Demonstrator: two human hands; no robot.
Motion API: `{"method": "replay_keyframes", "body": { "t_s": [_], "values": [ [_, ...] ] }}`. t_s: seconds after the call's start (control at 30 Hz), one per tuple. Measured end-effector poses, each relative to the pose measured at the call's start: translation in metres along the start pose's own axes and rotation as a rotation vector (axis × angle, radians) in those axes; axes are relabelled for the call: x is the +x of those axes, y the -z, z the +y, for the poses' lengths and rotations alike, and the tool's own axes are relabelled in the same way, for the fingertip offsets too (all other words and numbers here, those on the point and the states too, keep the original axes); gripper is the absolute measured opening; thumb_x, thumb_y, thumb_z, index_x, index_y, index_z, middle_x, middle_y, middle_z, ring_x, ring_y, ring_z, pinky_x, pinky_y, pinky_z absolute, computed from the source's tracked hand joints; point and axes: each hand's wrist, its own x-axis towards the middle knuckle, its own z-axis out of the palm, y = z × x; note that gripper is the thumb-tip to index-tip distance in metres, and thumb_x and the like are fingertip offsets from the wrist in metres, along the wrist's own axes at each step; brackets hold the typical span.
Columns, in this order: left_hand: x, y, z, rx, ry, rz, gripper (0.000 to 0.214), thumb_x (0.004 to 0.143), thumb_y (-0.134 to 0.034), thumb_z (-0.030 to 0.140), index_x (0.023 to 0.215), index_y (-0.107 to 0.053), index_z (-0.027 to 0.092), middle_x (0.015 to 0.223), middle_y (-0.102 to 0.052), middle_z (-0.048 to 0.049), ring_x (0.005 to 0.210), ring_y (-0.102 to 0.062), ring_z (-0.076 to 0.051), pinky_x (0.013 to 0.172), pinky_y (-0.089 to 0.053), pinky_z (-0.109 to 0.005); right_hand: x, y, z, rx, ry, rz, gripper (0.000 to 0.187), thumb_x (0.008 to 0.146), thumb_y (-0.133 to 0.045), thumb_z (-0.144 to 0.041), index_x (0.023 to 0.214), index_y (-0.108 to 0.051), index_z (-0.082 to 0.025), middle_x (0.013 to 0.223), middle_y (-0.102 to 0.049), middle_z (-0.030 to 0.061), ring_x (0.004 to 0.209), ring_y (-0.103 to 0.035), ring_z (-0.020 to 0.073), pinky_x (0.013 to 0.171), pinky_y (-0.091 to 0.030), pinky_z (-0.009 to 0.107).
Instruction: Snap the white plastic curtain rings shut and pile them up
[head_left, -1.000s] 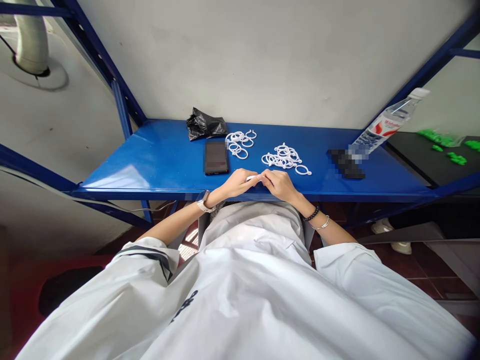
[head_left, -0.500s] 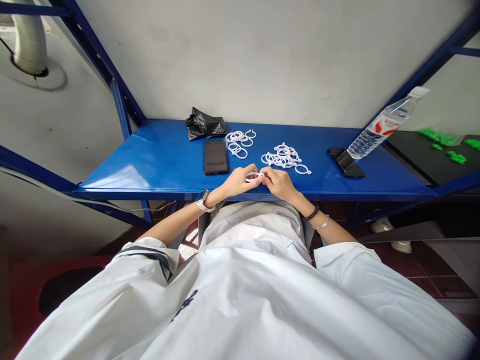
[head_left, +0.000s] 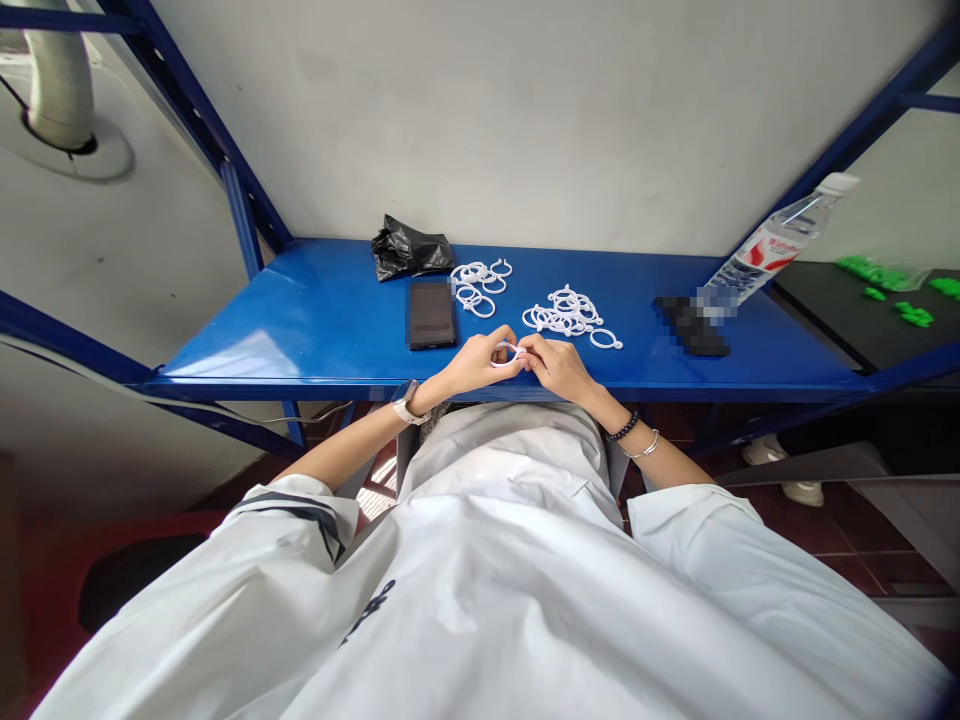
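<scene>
Between my two hands is a white plastic ring (head_left: 501,361), held just above the front edge of the blue table (head_left: 330,330). My left hand (head_left: 481,360) pinches it, with the ring's loop showing between thumb and fingers. On the ring's right end, the closed fingertips of my right hand (head_left: 556,366) grip it and hide that part. Past my right hand lies a pile of similar white rings (head_left: 566,312), with a single ring (head_left: 604,339) at its right. Farther back on the left is a smaller group of white rings (head_left: 480,288), some of them open.
A dark phone-like device (head_left: 433,315) and a crumpled black plastic bag (head_left: 409,248) lie left of the rings. Toward the right, a water bottle (head_left: 776,245) stands by a blurred black phone (head_left: 694,327). Green pieces (head_left: 913,314) lie on the dark surface beyond the blue frame.
The ring between my hands has tilted a little, so its loop looks rounder. Both hands stay in nearly the same place, and the rings on the table have not moved.
</scene>
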Motion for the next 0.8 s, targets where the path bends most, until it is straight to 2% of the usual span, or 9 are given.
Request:
{"method": "replay_keyframes", "body": {
  "t_s": [0.47, 0.8],
  "values": [
    [-0.0002, 0.0015, 0.0027, 0.008, 0.016, -0.014, 0.032, 0.086, -0.059, 0.048, 0.089, -0.046, 0.02, 0.049, -0.042, 0.0109, 0.045, -0.035, -0.007, 0.05, -0.025, -0.019, 0.0013, 0.0016, -0.0009, 0.073, 0.0, -0.017, 0.014, 0.102, -0.043, -0.029, 0.096, -0.054, -0.022, 0.071, -0.069, 0.0017, 0.066, -0.066, 0.019, 0.064, -0.044, 0.027],
    [-0.0004, 0.0012, 0.0033, 0.018, 0.02, -0.011, 0.034, 0.086, -0.057, 0.052, 0.086, -0.045, 0.02, 0.05, -0.042, 0.0102, 0.046, -0.034, -0.007, 0.05, -0.026, -0.02, 0.0015, 0.0026, -0.0018, 0.088, -0.001, -0.022, 0.018, 0.102, -0.043, -0.032, 0.093, -0.055, -0.021, 0.074, -0.069, 0.0032, 0.065, -0.064, 0.0191, 0.064, -0.043, 0.028]
  ]
}}
